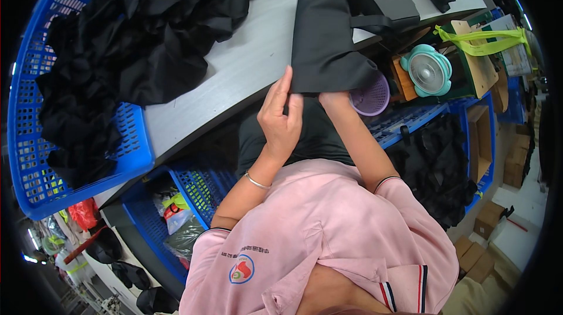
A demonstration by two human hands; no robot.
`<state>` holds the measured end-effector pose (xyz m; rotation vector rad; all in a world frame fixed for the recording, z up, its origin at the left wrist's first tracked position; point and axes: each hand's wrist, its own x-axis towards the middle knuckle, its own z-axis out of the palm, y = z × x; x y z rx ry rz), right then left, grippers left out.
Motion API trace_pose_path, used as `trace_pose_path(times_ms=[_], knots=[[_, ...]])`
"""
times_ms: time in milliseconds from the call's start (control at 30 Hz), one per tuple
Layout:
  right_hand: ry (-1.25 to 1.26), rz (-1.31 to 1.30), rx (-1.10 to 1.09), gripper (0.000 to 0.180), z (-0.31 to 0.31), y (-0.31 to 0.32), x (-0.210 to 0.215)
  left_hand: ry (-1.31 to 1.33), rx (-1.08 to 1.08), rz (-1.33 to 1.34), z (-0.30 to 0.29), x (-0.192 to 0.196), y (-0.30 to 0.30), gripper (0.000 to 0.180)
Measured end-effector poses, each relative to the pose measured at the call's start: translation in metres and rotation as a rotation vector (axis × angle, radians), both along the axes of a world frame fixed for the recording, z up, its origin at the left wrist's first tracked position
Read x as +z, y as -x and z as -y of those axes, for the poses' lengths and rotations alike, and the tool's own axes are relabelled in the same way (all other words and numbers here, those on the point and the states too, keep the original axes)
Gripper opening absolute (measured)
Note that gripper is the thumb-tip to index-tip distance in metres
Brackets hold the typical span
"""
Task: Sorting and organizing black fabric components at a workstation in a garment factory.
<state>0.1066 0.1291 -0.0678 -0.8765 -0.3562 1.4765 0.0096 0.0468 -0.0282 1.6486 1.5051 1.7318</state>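
A smooth black fabric piece (325, 33) with a narrow strap (370, 21) lies over the table's near edge in front of me. My left hand (281, 117) is at its lower left corner, fingers stretched out along the side edge and thumb at the bottom edge. From below, my right hand (335, 100) reaches under or into the same piece; its fingers are hidden by the fabric. To the left, a big crumpled heap of black fabric (146, 27) covers much of the grey table (234, 68) and spills into a blue basket (132, 145).
Right of the fabric stand a purple mesh basket (373, 97) and a small turquoise fan (430, 71). Black goods (431, 162) fill a blue crate at my right. Another blue crate (155, 227) with plastic bags sits low at my left. Cardboard boxes (489, 219) stand further right.
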Motion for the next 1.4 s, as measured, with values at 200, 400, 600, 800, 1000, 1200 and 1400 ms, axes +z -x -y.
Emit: trace_pose_path(times_ms=[200, 400, 600, 800, 1000, 1200, 1400], knots=[[-0.256, 0.144, 0.527, 0.034, -0.015, -0.034, -0.044, 0.394, 0.137, 0.527, -0.006, -0.049, 0.027, 0.028], [-0.718, 1.955, 0.240, 0.029, 0.005, 0.010, -0.005, 0.540, -0.066, 0.990, -0.011, -0.082, 0.004, 0.027], [-0.784, 2.012, 0.100, 0.046, 0.015, 0.017, 0.035, 0.602, -0.204, 0.978, -0.010, -0.060, -0.005, 0.025], [-0.792, 2.016, 0.263, 0.031, 0.001, 0.020, 0.014, 0.615, -0.260, 0.911, -0.016, -0.101, 0.001, 0.020], [-0.643, 1.951, 0.558, 0.026, 0.003, 0.024, 0.005, 0.745, -0.281, 0.924, -0.008, -0.092, 0.008, 0.022], [-0.654, 1.869, 0.663, 0.028, 0.024, 0.021, 0.002, 0.216, 0.350, 0.353, -0.009, -0.051, 0.025, 0.018], [-0.661, 1.948, 0.788, 0.033, 0.018, 0.007, -0.025, 0.372, 0.159, 0.389, 0.021, -0.038, 0.049, 0.010]])
